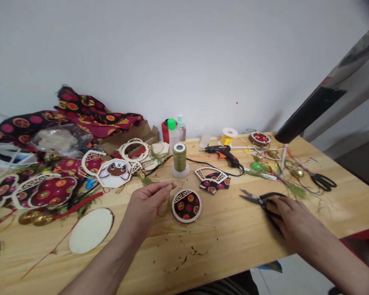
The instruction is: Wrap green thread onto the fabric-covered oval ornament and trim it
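Observation:
My left hand [147, 203] hovers over the wooden table [233, 233], fingers pinched on a thin olive thread beside a round ornament [186, 205] covered in dark dotted fabric. The thread leads up toward an olive-green thread spool [179, 157] standing just behind. My right hand [290, 219] rests at the right on the handles of black scissors [258, 198], whose blades lie open and point left. A fan-shaped wooden ornament [212, 179] lies between the spool and the scissors.
A black-and-orange glue gun [223, 152], bottles [176, 131] and yellow ribbon [228, 135] stand at the back. Patterned fabric [80, 108], wooden frames and finished ornaments crowd the left. A second pair of scissors [322, 180] and tassels lie at the right. A dark bar [310, 110] slants overhead.

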The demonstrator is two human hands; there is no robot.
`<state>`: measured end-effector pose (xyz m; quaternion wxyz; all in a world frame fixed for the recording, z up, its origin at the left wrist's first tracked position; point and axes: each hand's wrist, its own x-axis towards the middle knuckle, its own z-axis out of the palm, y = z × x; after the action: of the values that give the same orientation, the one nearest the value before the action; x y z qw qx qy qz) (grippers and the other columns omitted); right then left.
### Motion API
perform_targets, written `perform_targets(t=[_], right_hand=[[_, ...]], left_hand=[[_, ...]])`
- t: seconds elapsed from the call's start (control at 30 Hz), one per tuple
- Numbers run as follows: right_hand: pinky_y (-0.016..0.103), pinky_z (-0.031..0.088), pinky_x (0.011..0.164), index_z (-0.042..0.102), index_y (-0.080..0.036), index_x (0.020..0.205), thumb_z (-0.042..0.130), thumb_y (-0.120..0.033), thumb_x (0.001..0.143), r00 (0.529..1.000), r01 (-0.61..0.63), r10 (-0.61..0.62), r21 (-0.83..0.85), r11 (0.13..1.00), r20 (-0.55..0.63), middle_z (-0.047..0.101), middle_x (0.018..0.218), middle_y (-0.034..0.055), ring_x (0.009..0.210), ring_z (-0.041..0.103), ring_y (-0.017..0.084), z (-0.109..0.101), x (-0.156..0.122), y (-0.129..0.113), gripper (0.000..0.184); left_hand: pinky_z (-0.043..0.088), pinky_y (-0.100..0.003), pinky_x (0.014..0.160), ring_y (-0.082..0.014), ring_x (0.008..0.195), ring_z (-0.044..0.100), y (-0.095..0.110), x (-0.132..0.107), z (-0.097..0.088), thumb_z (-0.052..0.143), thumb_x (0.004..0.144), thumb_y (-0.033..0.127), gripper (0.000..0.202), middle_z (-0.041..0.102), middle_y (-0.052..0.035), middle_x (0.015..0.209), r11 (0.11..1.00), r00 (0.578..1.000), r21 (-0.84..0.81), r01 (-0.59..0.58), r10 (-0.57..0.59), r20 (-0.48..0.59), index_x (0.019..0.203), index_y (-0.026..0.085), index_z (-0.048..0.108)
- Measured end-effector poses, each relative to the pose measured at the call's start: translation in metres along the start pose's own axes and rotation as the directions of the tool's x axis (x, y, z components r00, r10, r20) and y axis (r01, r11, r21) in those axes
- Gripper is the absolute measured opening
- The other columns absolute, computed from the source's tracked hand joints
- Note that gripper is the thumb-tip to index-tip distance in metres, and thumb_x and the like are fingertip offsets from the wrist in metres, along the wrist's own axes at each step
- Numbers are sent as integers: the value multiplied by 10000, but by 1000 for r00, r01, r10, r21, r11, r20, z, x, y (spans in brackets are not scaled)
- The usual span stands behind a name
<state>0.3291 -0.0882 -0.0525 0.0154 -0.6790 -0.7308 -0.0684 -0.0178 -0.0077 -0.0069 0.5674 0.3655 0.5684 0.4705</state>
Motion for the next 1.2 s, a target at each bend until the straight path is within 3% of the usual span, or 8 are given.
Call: perform_targets(t=[0.23,0.4,0.57,0.67,0.8,0.97,1.07,1.2], right_hand=[[443,472,864,598,-89,1058,456,-151,730,999,-22,18,86,996,50,608,1050,171,975,561,296,-13,7,4,363],[408,490,788,579,-153,975,508,-249,724,988,-78,46,222,972,146,589,1002,139,909,575,278,-37,8,1,277],[289,469,796,497,-214,1101,491,-286,809,961,-48,-118,573,818,250,575,1054,69,934,557,195,-74,13,-46,301],[237,449,675,538,-202,940,559,-365,786,927,-84,-212,720,689,310,591,921,36,808,541,167,-86,22,-85,225],[209,367,574,524,-176,791,554,-402,803,856,-113,-342,786,608,388,522,723,-15,641,436,113,-89,38,-118,228],[202,267,500,439,-175,699,447,-461,864,802,-119,-434,821,559,411,349,618,-53,560,277,80,-81,54,-129,330],[204,243,489,424,-178,700,418,-484,877,789,-117,-467,843,525,401,310,618,-54,559,253,78,-76,60,-133,354],[202,227,482,432,-180,720,450,-466,869,809,-103,-464,864,493,361,343,631,-53,569,278,77,-75,65,-139,322]], left_hand=[[187,-182,364,-38,410,303,1,-1,0,763,583,281,174,622,9,532,1000,1000,6,-11,11,7,717,169,758],[199,-178,366,-40,408,294,-1,0,0,765,589,292,175,557,30,473,1000,1000,12,-25,24,17,721,177,761],[181,-174,363,-39,408,269,-2,0,-1,770,588,306,188,471,52,418,1000,999,-8,-16,16,44,722,174,762],[176,-175,365,-39,412,265,-1,-1,-1,776,586,316,216,471,51,428,1000,999,-14,3,-2,42,735,161,759],[177,-176,374,-41,416,270,-1,-3,-1,776,596,322,220,442,58,417,1000,998,-26,11,-10,55,735,152,753],[191,-174,393,-42,421,267,-4,-3,-3,763,625,347,228,439,63,419,999,996,-53,-4,8,86,756,162,744],[197,-174,396,-43,424,269,-4,-3,-4,758,635,343,213,431,65,424,999,994,-53,-12,18,103,756,168,743],[214,-176,394,-48,427,283,-2,-5,-3,744,649,332,198,415,65,426,1000,992,-30,-6,10,127,754,164,745]])
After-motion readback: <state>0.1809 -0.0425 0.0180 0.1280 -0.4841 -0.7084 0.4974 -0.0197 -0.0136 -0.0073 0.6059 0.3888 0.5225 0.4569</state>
